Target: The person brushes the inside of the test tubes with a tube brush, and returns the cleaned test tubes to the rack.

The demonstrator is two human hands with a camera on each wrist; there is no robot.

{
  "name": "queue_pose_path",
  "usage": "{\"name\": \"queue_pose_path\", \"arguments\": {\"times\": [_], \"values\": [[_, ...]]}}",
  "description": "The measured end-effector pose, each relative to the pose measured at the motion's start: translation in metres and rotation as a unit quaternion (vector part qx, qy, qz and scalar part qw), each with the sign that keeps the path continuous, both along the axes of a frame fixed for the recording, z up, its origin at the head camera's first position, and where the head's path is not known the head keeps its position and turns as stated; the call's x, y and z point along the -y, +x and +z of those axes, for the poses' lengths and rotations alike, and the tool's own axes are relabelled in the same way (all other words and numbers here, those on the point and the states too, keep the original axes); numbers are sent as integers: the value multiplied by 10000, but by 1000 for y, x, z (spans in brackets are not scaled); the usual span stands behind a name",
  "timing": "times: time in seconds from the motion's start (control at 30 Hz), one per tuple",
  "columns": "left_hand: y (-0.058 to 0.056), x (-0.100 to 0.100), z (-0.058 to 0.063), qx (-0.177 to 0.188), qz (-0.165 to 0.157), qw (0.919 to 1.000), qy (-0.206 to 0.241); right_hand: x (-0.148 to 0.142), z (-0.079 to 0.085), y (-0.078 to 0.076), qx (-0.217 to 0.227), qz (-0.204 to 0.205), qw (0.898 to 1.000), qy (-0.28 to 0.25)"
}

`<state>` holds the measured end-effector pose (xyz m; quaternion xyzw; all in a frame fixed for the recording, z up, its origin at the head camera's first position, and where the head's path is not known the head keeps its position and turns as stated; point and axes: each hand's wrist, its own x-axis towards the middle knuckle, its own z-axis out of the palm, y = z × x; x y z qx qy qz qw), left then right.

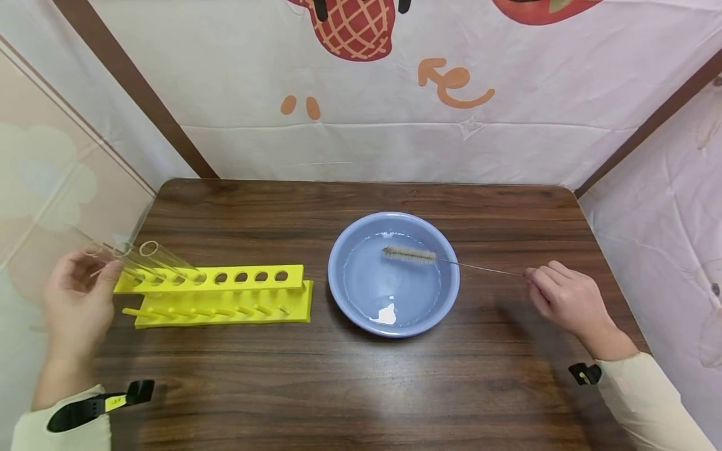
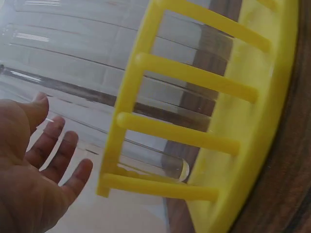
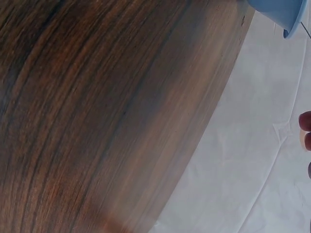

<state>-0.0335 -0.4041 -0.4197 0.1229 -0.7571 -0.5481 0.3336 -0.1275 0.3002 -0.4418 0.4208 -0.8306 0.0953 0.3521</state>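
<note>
In the head view my left hand [image 1: 81, 294] is beside the leftmost glass test tube, at the left end of a yellow test tube rack [image 1: 211, 279]. Its fingers are spread and loosely curved about the tube [image 2: 160, 162] in the left wrist view; no firm grip shows. More clear test tubes [image 1: 163, 254] lean in the neighbouring holes. My right hand [image 1: 566, 297] pinches the thin wire handle of a test tube brush [image 1: 408, 254]. The brush's bristle head hangs over the blue basin [image 1: 395, 329] of water. Only fingertips [image 3: 306, 128] show in the right wrist view.
The rack and basin stand on a dark wood-grain table [image 1: 361, 382], the rack left of the basin. Several rack holes to the right hold no tubes, and short pegs [image 1: 245, 311] line its front. Printed fabric [image 1: 237, 75] hangs behind and at both sides.
</note>
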Motion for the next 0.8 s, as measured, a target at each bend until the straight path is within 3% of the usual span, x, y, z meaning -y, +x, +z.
{"name": "queue_pose_path", "arguments": {"times": [0.07,0.23,0.57,0.67,0.8], "values": [[1,1,-3,337,132,9985,-420,1,0,0,-5,25,10000,6],[3,3,-6,566,189,9959,-681,2,1,-1,16,34,10000,-16],[9,4,-7,718,-89,9943,-785,11,1,-7,134,126,9998,-73],[10,4,-8,620,-264,9966,-473,15,1,-8,144,172,9997,-54],[14,3,-9,141,-468,9967,642,18,1,-9,140,185,9997,-11]]}}
